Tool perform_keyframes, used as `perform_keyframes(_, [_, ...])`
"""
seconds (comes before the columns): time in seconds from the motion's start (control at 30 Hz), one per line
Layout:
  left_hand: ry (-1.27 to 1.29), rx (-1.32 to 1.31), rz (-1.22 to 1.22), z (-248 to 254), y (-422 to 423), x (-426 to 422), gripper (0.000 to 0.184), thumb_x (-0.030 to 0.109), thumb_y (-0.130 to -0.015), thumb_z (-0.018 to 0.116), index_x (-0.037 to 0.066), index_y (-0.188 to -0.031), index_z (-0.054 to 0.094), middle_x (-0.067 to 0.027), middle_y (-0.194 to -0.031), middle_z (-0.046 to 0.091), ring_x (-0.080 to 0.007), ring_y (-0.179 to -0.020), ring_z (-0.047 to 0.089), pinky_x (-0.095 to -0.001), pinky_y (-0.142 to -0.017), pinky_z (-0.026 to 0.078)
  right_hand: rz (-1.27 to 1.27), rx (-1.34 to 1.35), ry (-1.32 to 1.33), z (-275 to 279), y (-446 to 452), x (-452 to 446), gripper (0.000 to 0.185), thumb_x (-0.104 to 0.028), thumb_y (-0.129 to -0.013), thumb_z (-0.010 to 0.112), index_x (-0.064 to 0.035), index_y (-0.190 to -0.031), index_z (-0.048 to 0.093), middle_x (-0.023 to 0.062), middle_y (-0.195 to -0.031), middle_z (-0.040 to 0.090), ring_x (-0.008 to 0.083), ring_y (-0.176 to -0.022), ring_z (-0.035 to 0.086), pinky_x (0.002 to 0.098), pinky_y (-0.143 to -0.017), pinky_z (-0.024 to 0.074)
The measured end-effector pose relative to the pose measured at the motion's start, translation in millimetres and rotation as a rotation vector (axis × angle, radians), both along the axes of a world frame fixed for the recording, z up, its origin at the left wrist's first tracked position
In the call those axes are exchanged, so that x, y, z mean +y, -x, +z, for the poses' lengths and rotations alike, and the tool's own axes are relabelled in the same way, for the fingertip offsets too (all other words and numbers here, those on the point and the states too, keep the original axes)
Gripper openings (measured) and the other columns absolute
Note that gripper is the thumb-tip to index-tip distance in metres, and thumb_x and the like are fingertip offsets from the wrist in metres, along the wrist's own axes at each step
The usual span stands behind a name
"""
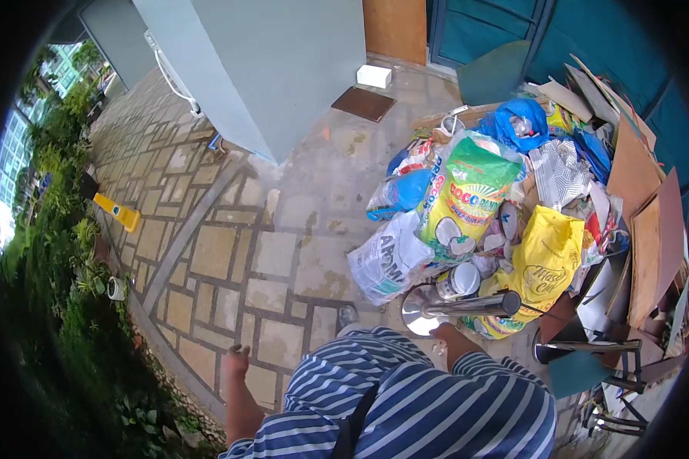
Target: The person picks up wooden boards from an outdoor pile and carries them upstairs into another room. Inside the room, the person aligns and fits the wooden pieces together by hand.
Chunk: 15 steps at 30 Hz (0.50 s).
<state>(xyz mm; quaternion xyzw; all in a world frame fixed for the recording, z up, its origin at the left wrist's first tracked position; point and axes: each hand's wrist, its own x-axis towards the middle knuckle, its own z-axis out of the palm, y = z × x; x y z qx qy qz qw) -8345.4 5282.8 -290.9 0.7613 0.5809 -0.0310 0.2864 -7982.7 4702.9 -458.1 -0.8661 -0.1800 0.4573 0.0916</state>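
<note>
My left hand (238, 359) hangs over the paving at the lower left, its fingers loosely curled with nothing visible in them. On the other side, my right hand (441, 331) overlaps the edge of the round base of a shiny metal post (467, 307); its fingers are mostly hidden, and contact with the post is unclear. Beyond the post lie a white lidded tub (461, 281), a white printed sack (389, 258), a green and yellow sack (471, 191) and a yellow bag (547, 249).
Flat boards (647, 249) lean at the right beside stacked rubbish. A grey pillar (283, 69), a brown mat (363, 104) and a white box (373, 76) are farther ahead. A yellow floor sign (118, 213) and plants (69, 283) are at the left.
</note>
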Motion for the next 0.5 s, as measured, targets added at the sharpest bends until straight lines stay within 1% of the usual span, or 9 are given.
perform_keyframes(0.07, [0.082, 0.17, -0.178, -19.8, -15.0, 30.1, 0.049, 0.037, -0.081, 0.069, 0.002, -0.115, 0.064, -0.0218, -0.101, 0.068, -0.0333, -0.099, 0.065, -0.0385, -0.084, 0.052, 0.349, -0.012, -0.027, -15.7, -42.7, 47.7, 0.037, -0.035, -0.093, 0.052, -0.0121, -0.121, 0.062, 0.0162, -0.09, 0.066, 0.0271, -0.076, 0.068, 0.0466, -0.061, 0.0568])
perform_keyframes(0.1, [0.181, 0.162, -0.225, -51.6, -14.0, 55.8, 0.048, 0.036, -0.08, 0.068, 0.002, -0.114, 0.065, -0.0218, -0.101, 0.067, -0.0342, -0.096, 0.066, -0.0388, -0.081, 0.053, -0.282, 0.29, 0.043, 4.4, -64.0, 90.7, 0.036, -0.035, -0.092, 0.053, -0.0137, -0.121, 0.062, 0.0127, -0.084, 0.066, 0.0238, -0.07, 0.068, 0.0424, -0.062, 0.0567])
perform_keyframes(0.13, [0.327, 0.259, -0.183, -34.1, -35.6, 68.5, 0.048, 0.036, -0.081, 0.068, 0.001, -0.113, 0.065, -0.022, -0.1, 0.067, -0.0344, -0.092, 0.067, -0.0393, -0.078, 0.054, -0.42, 0.273, -0.024, 34.9, -87.9, 128.4, 0.037, -0.037, -0.09, 0.058, -0.0083, -0.111, 0.065, 0.0108, -0.08, 0.066, 0.0221, -0.07, 0.067, 0.037, -0.06, 0.055])
perform_keyframes(0.17, [0.469, 0.354, -0.143, -11.5, -64.3, 79.6, 0.047, 0.036, -0.081, 0.067, 0.0, -0.112, 0.065, -0.0222, -0.1, 0.068, -0.0345, -0.087, 0.068, -0.0399, -0.074, 0.055, -0.172, 0.019, -0.177, 55.6, -114.0, 159.0, 0.036, -0.038, -0.089, 0.057, -0.0068, -0.105, 0.067, 0.0125, -0.079, 0.067, 0.0226, -0.069, 0.067, 0.0376, -0.06, 0.0553])
perform_keyframes(0.23, [0.439, 0.306, -0.362, -36.1, -78.8, 135.5, 0.048, 0.039, -0.082, 0.066, 0.0, -0.111, 0.065, -0.0219, -0.093, 0.068, -0.0318, -0.08, 0.069, -0.0405, -0.069, 0.056, -0.169, -0.164, -0.358, 101.0, -160.4, 223.7, 0.038, -0.04, -0.087, 0.06, -0.0037, -0.096, 0.068, 0.0142, -0.079, 0.068, 0.0233, -0.069, 0.067, 0.038, -0.063, 0.0554])
perform_keyframes(0.3, [0.461, 0.374, -0.359, -6.3, -132.3, 173.6, 0.048, 0.041, -0.084, 0.064, 0.0, -0.107, 0.066, -0.0214, -0.088, 0.069, -0.0288, -0.077, 0.069, -0.0408, -0.068, 0.056, -0.665, -0.017, -0.432, 144.2, -198.8, 284.6, 0.043, -0.043, -0.083, 0.064, -0.0007, -0.091, 0.068, 0.0141, -0.078, 0.068, 0.0235, -0.07, 0.067, 0.0375, -0.069, 0.0552])
perform_keyframes(0.33, [0.481, 0.436, -0.302, 19.8, -172.5, 190.2, 0.047, 0.043, -0.084, 0.063, 0.0, -0.104, 0.067, -0.0211, -0.086, 0.069, -0.0272, -0.076, 0.069, -0.0408, -0.068, 0.056, -0.707, -0.043, -0.444, 128.4, -218.7, 302.7, 0.044, -0.043, -0.084, 0.064, -0.0001, -0.092, 0.068, 0.0127, -0.078, 0.068, 0.0232, -0.068, 0.066, 0.0377, -0.066, 0.054])
perform_keyframes(0.37, [0.386, 0.449, -0.639, -86.8, -150.2, 274.4, 0.044, 0.043, -0.085, 0.064, 0.001, -0.094, 0.07, -0.0193, -0.084, 0.07, -0.0267, -0.076, 0.07, -0.0405, -0.071, 0.055, -0.748, -0.068, -0.454, 111.5, -240.8, 318.8, 0.045, -0.043, -0.084, 0.064, 0.0005, -0.094, 0.067, 0.0113, -0.077, 0.068, 0.0228, -0.067, 0.066, 0.0379, -0.063, 0.0529])
perform_keyframes(0.5, [0.25, 0.505, -0.505, -118.8, -347.5, 433.8, 0.045, 0.045, -0.083, 0.064, 0.002, -0.09, 0.071, -0.0188, -0.085, 0.071, -0.0339, -0.089, 0.069, -0.0418, -0.08, 0.053, -0.888, -0.067, -0.19, 68.8, -279.5, 354.1, 0.041, -0.042, -0.087, 0.06, -0.0032, -0.097, 0.067, 0.009, -0.076, 0.066, 0.0234, -0.062, 0.063, 0.039, -0.057, 0.051])
